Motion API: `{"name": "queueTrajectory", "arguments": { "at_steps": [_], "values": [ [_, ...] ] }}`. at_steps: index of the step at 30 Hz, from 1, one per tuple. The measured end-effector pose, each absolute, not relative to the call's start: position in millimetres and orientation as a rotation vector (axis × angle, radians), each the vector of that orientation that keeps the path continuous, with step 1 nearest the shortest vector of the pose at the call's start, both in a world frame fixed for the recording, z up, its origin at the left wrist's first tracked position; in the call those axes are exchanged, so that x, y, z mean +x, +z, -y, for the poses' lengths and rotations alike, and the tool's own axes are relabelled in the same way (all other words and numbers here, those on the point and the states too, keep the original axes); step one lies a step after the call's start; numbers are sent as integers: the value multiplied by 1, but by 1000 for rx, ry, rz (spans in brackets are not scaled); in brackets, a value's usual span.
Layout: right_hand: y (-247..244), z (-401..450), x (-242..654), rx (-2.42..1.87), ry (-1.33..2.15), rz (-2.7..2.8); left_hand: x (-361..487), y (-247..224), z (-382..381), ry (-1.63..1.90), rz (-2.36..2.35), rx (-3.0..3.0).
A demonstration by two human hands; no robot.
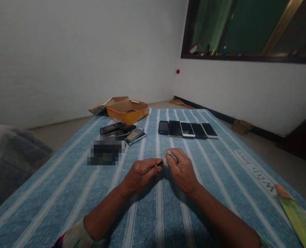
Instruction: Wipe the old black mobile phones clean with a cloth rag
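Observation:
In the middle of the head view, my left hand (142, 171) pinches a small dark flat object (159, 164). Most of that object is hidden by the fingers, so its kind does not show. My right hand (182, 170) is closed on a crumpled white cloth (165, 157), held right beside the dark object's end. Both hands are just above the blue-and-white striped cloth (147, 213). Beyond them lies a neat row of several phones, among them a white-framed smartphone (187, 129) and a small dark phone (163, 127).
At the left lies a loose pile of older phones, with a keypad phone (134, 135) at its edge. Behind it stands an open orange cardboard box (128, 115). A blurred dark patch (105, 152) covers something nearer. A yellow-green object (298, 220) lies at the right edge.

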State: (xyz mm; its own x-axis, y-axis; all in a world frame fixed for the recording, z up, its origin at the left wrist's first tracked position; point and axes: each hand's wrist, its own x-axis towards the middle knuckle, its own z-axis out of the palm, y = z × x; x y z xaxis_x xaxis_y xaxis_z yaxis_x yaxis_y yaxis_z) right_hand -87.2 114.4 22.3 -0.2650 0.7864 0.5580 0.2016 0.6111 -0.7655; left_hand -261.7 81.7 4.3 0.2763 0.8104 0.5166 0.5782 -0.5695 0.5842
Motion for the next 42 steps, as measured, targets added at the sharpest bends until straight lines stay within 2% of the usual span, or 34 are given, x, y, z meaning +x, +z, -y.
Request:
{"name": "queueTrajectory", "arguments": {
  "at_steps": [5, 12, 19, 34, 42],
  "values": [
    [16, -123, -86, -854, 924, 1625, -263, 1, -83, 1210, -1278, 2243],
    [18, -115, -89, -785, 847, 1664, -262, 1, -82, 1214, -1292, 2290],
    [10, -127, -88, -864, 1113, 1474, -260, 3, -82, 1206, -1271, 2309],
    [12, -116, -90, -842, 782, 1511, -254, 1, -82, 1268, -1219, 2266],
    [11, -117, -90, -826, 832, 1532, -250, 12, -78, 1199, -1229, 2140]
  ]
}}
